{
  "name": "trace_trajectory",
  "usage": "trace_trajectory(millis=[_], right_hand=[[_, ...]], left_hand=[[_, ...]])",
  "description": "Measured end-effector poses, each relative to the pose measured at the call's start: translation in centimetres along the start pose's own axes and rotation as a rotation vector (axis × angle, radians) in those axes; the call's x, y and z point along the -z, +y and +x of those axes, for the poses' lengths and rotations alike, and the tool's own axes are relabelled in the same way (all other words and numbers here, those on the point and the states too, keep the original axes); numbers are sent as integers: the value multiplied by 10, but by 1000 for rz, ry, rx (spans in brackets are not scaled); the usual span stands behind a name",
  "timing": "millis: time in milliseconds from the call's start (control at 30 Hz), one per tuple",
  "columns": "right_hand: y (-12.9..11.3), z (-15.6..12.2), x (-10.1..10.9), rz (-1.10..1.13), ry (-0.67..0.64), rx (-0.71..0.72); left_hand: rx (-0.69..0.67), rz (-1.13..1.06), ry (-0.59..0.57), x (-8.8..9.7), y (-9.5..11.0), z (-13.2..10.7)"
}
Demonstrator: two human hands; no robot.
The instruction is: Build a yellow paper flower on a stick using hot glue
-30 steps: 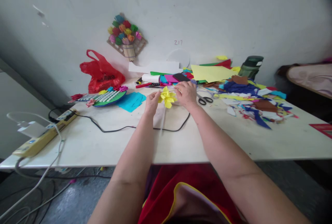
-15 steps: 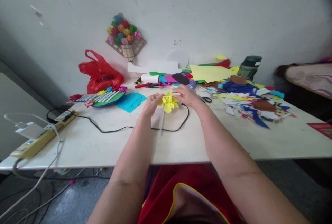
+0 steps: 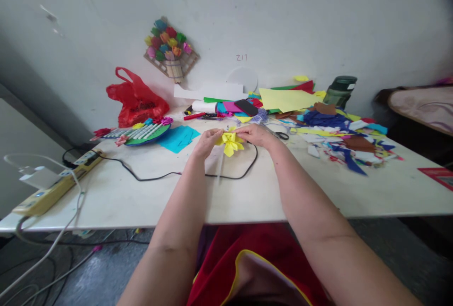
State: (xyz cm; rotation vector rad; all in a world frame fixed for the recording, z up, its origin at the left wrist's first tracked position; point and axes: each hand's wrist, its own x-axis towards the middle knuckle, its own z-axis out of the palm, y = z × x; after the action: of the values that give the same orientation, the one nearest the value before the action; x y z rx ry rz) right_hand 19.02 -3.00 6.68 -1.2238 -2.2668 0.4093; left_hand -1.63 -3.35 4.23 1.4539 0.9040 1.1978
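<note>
A yellow folded paper flower (image 3: 230, 142) on a thin pale stick (image 3: 221, 166) is held up over the white table (image 3: 141, 192). My left hand (image 3: 206, 141) pinches the flower from its left side. My right hand (image 3: 256, 134) grips it from the right, fingers closed on the top petals. The stick hangs down from the flower toward me. Both forearms reach out from the bottom of the view.
A black cable (image 3: 159, 174) loops under the hands. Scissors (image 3: 279, 134), a pile of coloured paper scraps (image 3: 339, 140), a blue sheet (image 3: 179, 137), a red bag (image 3: 136, 100), a green bottle (image 3: 340, 91) and a yellow power strip (image 3: 53, 188) are on the table.
My right hand has shifted lower and turned, its fingers now on top of the flower. The flower has dropped slightly. The scissors show more.
</note>
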Motion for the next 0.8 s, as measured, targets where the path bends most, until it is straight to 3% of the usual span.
trace_trajectory(millis=[233, 467, 800], right_hand=[[5, 4, -7, 32, -22, -8], [9, 8, -15, 45, 52, 34], [-2, 7, -15, -58, 137, -30]], left_hand=[[5, -10, -11, 5, -6, 4], [12, -46, -38, 4, -4, 3], [139, -180, 6, 3, -1, 1]])
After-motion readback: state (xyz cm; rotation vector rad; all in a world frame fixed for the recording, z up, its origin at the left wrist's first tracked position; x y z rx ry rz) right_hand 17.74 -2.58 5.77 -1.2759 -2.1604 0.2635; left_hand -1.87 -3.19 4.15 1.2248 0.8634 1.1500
